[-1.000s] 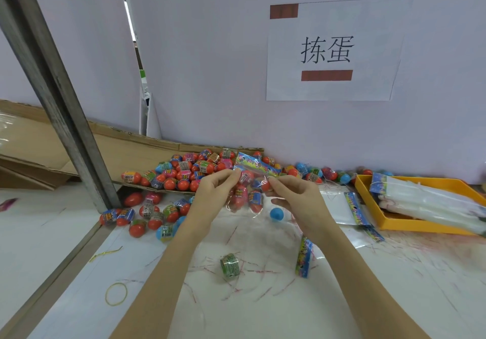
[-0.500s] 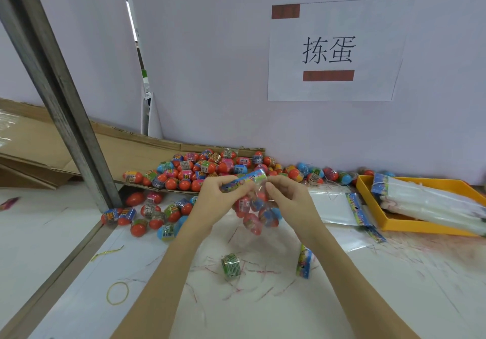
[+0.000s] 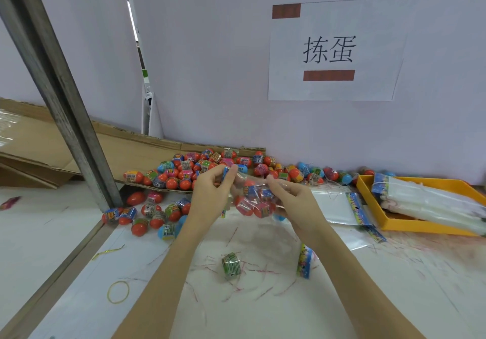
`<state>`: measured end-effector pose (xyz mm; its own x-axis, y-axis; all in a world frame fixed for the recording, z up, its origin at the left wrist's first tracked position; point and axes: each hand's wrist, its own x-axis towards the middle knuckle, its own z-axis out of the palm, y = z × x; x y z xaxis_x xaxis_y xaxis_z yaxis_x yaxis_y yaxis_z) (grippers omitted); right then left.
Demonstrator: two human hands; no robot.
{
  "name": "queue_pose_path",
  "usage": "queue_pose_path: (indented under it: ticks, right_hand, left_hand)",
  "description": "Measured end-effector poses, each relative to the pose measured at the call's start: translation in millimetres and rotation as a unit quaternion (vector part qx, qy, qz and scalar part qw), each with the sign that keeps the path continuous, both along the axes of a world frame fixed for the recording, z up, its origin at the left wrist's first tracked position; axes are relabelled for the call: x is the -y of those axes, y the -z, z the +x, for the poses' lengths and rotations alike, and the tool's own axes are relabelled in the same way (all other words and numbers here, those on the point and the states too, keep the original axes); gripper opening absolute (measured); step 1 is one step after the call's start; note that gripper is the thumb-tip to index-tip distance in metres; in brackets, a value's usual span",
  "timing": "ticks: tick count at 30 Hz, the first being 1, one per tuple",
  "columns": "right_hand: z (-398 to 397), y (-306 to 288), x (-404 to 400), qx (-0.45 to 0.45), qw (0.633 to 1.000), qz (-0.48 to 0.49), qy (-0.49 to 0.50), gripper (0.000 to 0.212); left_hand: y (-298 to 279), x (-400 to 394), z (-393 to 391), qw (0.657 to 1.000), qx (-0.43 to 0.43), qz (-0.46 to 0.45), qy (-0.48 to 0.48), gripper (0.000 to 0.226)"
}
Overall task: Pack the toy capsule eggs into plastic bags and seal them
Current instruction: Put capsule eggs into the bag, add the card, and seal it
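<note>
A clear plastic bag (image 3: 253, 202) holding several red and blue capsule eggs hangs above the table between both hands. My left hand (image 3: 210, 194) pinches its top edge at the left, beside the coloured header strip. My right hand (image 3: 292, 202) pinches the top at the right and wraps behind the bag. A big pile of loose capsule eggs (image 3: 200, 167) lies on cardboard behind the hands. More loose eggs (image 3: 150, 215) sit on the table at the left. A flat empty bag (image 3: 339, 207) lies to the right.
A yellow tray (image 3: 368, 194) with stacked empty bags stands at the right. A green tape roll (image 3: 231, 264), a folded header strip (image 3: 305, 261) and a yellow rubber band (image 3: 118, 292) lie on the white table in front. A slanted metal post (image 3: 65, 102) stands at the left.
The bag was held up with its top stretched wide; it has dropped lower and the hands have come closer together at its top, with the eggs bunched at the bottom.
</note>
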<state>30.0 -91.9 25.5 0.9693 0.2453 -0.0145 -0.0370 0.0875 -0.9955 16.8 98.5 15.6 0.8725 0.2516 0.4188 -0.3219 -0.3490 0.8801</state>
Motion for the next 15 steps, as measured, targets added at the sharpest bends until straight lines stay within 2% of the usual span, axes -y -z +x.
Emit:
queue_pose_path:
  ticks: [2, 6, 15]
  right_hand:
    - [-0.5, -1.9, 1.8, -0.024, 0.999, 0.033, 0.000, 0.030]
    - [-0.3, -1.6, 2.0, -0.038, 0.997, 0.061, -0.014, 0.029]
    - [6.7, -1.1, 5.5, -0.034, 0.998, 0.052, 0.013, 0.031]
  left_hand:
    - [-0.6, 2.6, 1.2, 0.999, 0.029, 0.017, -0.028, 0.030]
    - [4.3, 3.9, -0.7, 0.988, 0.073, 0.111, -0.076, 0.025]
    - [0.0, 6.8, -2.8, 0.994, 0.062, 0.082, -0.036, 0.032]
